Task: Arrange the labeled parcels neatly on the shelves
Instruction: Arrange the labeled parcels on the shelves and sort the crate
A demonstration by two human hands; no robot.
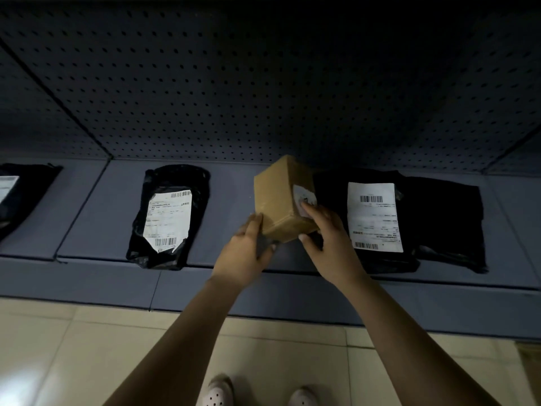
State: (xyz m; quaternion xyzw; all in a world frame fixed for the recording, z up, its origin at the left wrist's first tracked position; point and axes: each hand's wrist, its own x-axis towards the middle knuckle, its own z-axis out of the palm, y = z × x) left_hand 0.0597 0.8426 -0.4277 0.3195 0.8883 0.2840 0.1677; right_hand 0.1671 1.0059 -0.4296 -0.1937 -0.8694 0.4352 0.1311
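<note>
**Cardboard parcel (281,197) gripped over the shelf (87,227)**

The brown parcel was held tilted by both hands over the blue-grey shelf, between two black poly mailers. Its lower left edge was clasped by the curled fingers of the left hand (248,253). Its right face was gripped by the right hand (328,238), fingertips laid on a small white label (304,197) and thumb tucked under the near corner. The left mailer (172,218), with a crumpled shipping label, lay apart from it; the right mailer (439,218) lay just beside. Whether the parcel touched the shelf could not be told.
</note>
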